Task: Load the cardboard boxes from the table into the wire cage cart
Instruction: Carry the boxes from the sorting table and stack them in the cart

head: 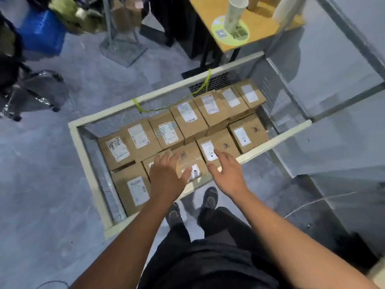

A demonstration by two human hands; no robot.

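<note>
Our left hand (166, 176) is released, fingers spread, over the left edge of the taped cardboard box (190, 161). This box lies in the near row of the wire cage cart (86, 163), its long axis pointing away from us. Our right hand (227, 174), also released, hovers just beside the box's right edge, so we judge the left hand nearer.

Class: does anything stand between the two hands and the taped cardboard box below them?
Nothing visible does. The left hand and right hand are open over the brown taped cardboard box in the near row of the cream-framed wire cage cart.
</note>
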